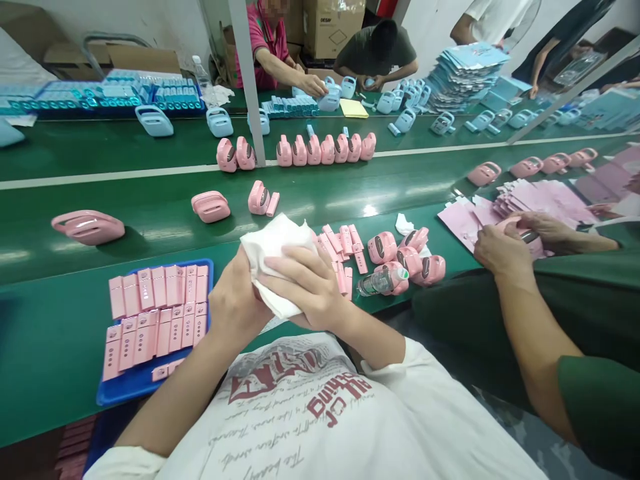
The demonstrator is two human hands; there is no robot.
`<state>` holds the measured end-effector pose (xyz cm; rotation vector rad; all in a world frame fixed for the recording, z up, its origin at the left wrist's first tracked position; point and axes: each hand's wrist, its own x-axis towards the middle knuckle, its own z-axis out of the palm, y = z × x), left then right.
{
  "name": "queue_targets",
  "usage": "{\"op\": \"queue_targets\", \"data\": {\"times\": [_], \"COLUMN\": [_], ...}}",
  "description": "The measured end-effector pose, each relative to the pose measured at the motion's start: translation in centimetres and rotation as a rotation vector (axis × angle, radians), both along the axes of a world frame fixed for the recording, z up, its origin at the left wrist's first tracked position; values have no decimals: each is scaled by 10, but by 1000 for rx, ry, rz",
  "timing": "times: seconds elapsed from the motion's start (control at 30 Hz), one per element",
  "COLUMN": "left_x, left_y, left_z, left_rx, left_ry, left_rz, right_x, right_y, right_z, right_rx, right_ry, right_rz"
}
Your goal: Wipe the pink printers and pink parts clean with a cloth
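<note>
Holds white cloth (pixel 278 235) pressed between left hand (pixel 235 295) and right hand (pixel 311 280); hides left fingertips; cannot make out anything inside.

My blue rectangular plastic tray (pixel 127 390) holds rows of slim pink plastic blocks (pixel 163 333). Right of it I hold a soft white cloth (pixel 275 243); farther right lie loose blocks (pixel 360 261), then pink plastic handled units (pixel 410 260) with a clear plastic bottle (pixel 377 283), perhaps touching them. Behind the tray sits another handled unit (pixel 211 208).
</note>
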<state>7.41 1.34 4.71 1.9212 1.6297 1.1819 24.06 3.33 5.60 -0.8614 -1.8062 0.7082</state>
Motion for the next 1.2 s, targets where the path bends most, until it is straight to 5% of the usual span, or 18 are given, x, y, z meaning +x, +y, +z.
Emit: {"op": "queue_targets", "data": {"times": [0.3,0.47,0.73,0.87,1.07,1.2], "left_x": [5,9,22,25,24,22], "left_y": [6,25,39,40,33,28], "left_z": [1,-2,0,3,14,19], "left_rx": [-147,-432,-764,-826,-941,-988], "left_ry": [-286,-814,-1259,-1300,-1392,-1480], "left_rz": [-17,-40,-50,-71,-98,-81], "right_x": [9,15,-16,-20,-13,-25], "right_y": [25,29,10,3,7,6], "right_z": [26,6,-19,-36,-43,-41], "right_rx": [-124,-251,-10,-28,-221,-577], "right_ry": [89,595,-158,-249,320,770], "right_rz": [150,-293,-67,85,-313,-308]}}
